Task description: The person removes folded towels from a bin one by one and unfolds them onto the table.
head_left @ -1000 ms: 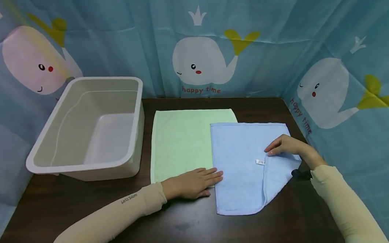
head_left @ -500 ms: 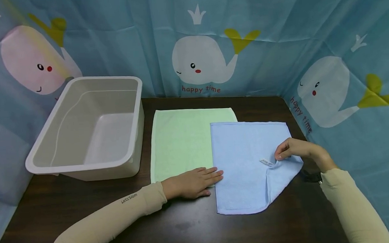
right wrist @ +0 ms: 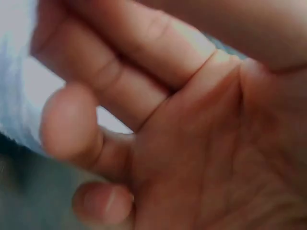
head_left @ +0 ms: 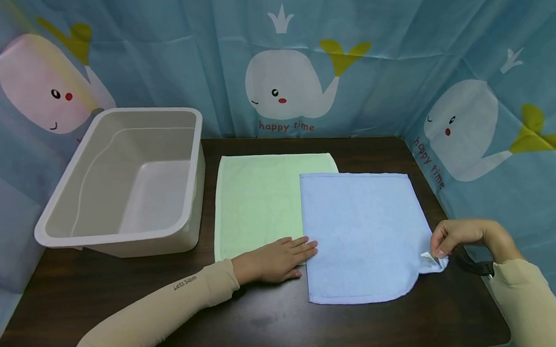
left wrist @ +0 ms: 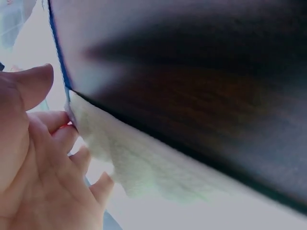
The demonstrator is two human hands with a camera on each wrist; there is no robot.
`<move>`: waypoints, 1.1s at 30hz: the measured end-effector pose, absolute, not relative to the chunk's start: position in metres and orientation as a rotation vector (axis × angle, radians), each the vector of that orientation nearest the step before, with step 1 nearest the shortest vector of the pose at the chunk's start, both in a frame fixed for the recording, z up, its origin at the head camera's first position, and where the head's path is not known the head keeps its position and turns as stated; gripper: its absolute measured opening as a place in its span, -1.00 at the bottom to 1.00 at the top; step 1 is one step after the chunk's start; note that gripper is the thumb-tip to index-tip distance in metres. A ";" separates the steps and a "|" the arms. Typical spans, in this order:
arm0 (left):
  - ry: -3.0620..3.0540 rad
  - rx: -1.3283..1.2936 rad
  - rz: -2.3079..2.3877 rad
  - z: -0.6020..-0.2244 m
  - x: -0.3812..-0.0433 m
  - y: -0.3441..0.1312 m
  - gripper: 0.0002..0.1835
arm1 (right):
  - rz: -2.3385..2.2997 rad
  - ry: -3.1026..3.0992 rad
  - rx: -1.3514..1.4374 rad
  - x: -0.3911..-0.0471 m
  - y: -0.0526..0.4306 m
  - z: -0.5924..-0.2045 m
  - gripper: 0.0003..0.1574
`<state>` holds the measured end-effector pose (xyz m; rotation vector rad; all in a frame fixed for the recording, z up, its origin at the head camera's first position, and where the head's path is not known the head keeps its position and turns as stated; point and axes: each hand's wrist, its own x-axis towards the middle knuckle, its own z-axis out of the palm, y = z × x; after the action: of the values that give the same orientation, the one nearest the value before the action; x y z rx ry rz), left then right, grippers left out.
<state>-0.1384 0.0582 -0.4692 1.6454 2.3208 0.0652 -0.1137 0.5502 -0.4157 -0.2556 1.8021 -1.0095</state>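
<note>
A blue towel [head_left: 356, 232] lies mostly flat, its left part over a green towel [head_left: 256, 206]. My right hand [head_left: 458, 237] pinches the blue towel's near right corner, beside a small white label [head_left: 430, 259]; that corner is bunched under the fingertips. The right wrist view shows curled fingers [right wrist: 110, 72] with pale blue cloth at the left edge. With fingers straight, my left hand [head_left: 275, 260] rests across the green towel's near edge, its fingertips at the blue towel's left edge. In the left wrist view the left hand [left wrist: 53, 167] touches the towel edges.
A light grey plastic basin [head_left: 168, 234] stands on the left of the dark wooden table [head_left: 267, 331]. Blue curtains [head_left: 383, 21] with whale prints hang behind and at both sides. The table's right edge runs close to the right hand.
My right hand has moved right and toward me, drawing the folded-over corner of the blue towel outward, so the towel lies flatter. The left hand has stayed in place.
</note>
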 end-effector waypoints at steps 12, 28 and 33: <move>2.341 1.580 0.056 -0.465 -0.137 0.058 -0.35 | -0.797 1.896 0.005 -0.091 0.558 -0.431 -0.64; 2.335 1.599 0.050 -0.470 -0.140 0.057 -0.34 | -0.771 2.103 0.011 -0.120 0.549 -0.420 -0.58; 2.325 1.606 0.077 -0.469 -0.143 0.054 -0.35 | -0.831 2.297 -0.087 -0.136 0.533 -0.413 -0.46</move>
<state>-0.1429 0.0544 -0.4686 1.6062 2.3253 0.0765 -0.1358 0.5329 -0.4131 -0.0871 2.2971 -0.8311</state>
